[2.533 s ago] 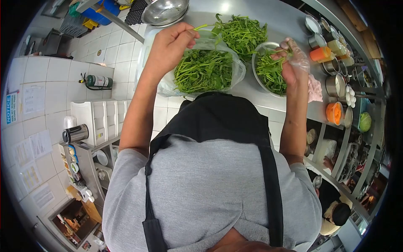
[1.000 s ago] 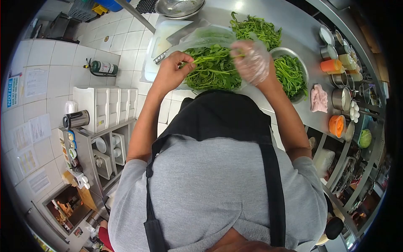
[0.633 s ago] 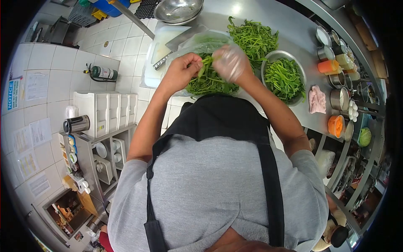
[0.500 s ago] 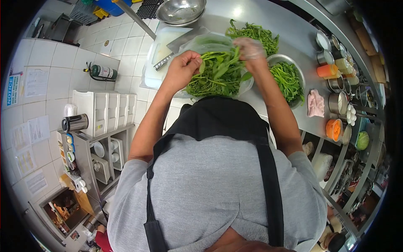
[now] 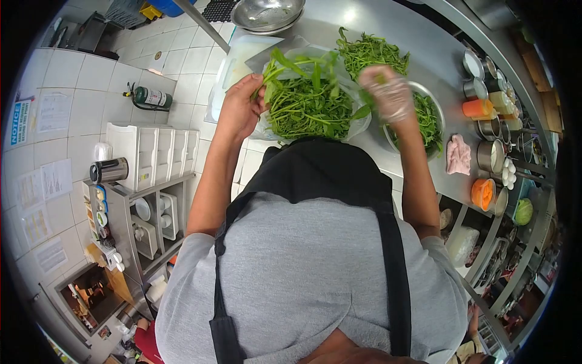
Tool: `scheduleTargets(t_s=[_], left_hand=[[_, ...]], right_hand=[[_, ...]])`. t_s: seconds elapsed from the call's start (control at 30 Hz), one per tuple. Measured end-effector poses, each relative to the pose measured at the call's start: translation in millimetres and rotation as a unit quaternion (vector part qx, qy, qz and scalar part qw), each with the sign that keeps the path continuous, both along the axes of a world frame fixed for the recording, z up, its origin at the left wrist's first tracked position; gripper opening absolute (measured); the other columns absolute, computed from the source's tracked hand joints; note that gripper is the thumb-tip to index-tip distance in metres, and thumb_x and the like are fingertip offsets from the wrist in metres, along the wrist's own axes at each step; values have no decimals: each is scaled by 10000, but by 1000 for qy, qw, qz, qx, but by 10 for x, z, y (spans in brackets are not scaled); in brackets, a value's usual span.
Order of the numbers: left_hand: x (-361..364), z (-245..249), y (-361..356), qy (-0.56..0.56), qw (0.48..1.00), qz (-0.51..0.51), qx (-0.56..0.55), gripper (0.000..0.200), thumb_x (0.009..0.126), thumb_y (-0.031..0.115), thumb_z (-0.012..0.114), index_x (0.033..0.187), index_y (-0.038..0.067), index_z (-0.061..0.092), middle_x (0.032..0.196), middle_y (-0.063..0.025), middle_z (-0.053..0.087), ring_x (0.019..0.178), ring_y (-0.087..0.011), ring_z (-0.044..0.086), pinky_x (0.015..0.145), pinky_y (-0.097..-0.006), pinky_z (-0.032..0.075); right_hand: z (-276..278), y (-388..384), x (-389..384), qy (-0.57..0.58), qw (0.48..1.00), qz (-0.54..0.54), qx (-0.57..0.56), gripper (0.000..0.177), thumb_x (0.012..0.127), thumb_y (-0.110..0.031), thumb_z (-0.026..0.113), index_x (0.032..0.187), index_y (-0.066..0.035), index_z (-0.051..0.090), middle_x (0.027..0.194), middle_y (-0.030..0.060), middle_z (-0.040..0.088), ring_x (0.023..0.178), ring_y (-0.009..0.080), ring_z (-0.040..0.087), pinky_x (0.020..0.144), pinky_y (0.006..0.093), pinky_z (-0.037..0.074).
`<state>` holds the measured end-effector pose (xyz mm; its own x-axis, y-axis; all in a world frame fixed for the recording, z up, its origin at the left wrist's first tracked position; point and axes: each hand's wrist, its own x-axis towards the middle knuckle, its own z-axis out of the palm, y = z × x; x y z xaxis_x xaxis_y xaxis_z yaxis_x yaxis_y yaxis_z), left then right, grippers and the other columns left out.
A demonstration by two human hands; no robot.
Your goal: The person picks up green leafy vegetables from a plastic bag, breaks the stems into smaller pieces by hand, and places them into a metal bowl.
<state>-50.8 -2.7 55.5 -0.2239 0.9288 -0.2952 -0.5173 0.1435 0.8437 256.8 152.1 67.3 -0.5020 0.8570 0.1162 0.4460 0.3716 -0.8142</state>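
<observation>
My bare left hand (image 5: 244, 100) pinches a bunch of leafy green stems (image 5: 297, 65), raised above a heap of the same greens (image 5: 309, 112). That heap lies in a clear plastic bag (image 5: 362, 125) right before my apron. My right hand (image 5: 389, 94), in a clear plastic glove, is blurred and curled, with a bit of green between its fingers. It hovers by the near-left rim of a steel bowl (image 5: 441, 115) of greens. Behind it, another pile of greens (image 5: 373, 57) rests on the steel table. A knife blade (image 5: 262, 60) shows beyond my left hand; its handle is hidden.
A white cutting board (image 5: 233, 60) is under the knife. Steel bowls (image 5: 267, 15) stand nested at the back left. On the right are a pink cloth (image 5: 459, 153), sauce bottles (image 5: 479, 109) and a tub of orange food (image 5: 483, 193). A metal post (image 5: 206, 24) rises at the table's left edge.
My hands have drawn apart: the left moved left with its bunch of greens, the right moved right from over the bag toward the steel bowl. The view has shifted slightly.
</observation>
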Motion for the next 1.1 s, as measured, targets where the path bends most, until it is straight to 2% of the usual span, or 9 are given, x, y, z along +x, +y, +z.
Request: scheduleTargets(t_s=[0.07,0.17,0.37,0.57,0.67,0.9,1.0,1.07,1.1], left_hand=[[65,68,47,-19,1000,6,-1,156,1091,210,590,1001,89,630,804,19,571,661,-108,501,625,-266,409],[157,169,80,-38,999,0,-11,210,1114,234,546,955,105,594,799,22,542,644,-94,475,618,-265,400],[279,208,119,60,997,42,-24,197,1090,244,593,983,82,627,786,44,530,656,-64,449,585,-250,346],[427,135,136,413,909,52,10,264,1066,252,626,955,28,710,746,56,566,655,-33,450,596,-233,350],[502,206,133,384,922,43,-8,350,1033,235,676,796,-18,633,682,37,557,664,-60,464,597,-291,402],[570,220,231,337,941,-11,-24,263,1066,249,635,937,32,711,732,72,550,643,-24,451,580,-229,346],[602,239,350,325,944,-47,-19,243,1069,245,643,943,48,706,719,78,536,631,-25,447,569,-226,342],[614,238,433,342,938,-13,47,240,1077,256,648,970,51,708,719,67,542,639,-28,455,576,-228,354],[608,262,449,340,939,-14,45,240,1077,256,648,970,51,708,719,67,542,639,-28,455,576,-228,354]], right_hand=[[71,-222,-252,16,989,107,99,251,986,-299,773,1121,-92,729,1048,125,785,923,256,754,829,411,604],[381,-427,-457,6,971,87,223,235,972,-250,777,1107,-66,723,1023,150,778,882,317,754,798,418,602],[573,-376,-447,14,967,162,196,312,954,-308,791,1190,-108,747,1055,156,773,974,361,741,866,454,595],[368,-497,-659,-127,968,170,132,373,946,-346,753,1304,-242,760,1154,133,769,1089,374,719,949,460,592],[60,-348,-684,-95,958,112,247,302,902,-282,736,1192,-201,753,1127,88,743,1004,354,725,867,460,611],[79,-412,-742,-14,943,97,319,211,860,-248,726,1033,-129,727,944,108,691,831,361,709,746,475,601],[83,-321,-781,-19,948,60,311,202,842,-218,716,1011,-108,730,935,104,687,800,321,703,722,454,583],[153,-145,-766,30,999,-11,34,144,854,-128,698,985,-101,752,748,70,621,607,218,605,602,382,528],[-175,143,-739,227,969,-58,-81,101,859,-95,739,956,-83,765,678,-10,566,538,109,459,529,321,418]])
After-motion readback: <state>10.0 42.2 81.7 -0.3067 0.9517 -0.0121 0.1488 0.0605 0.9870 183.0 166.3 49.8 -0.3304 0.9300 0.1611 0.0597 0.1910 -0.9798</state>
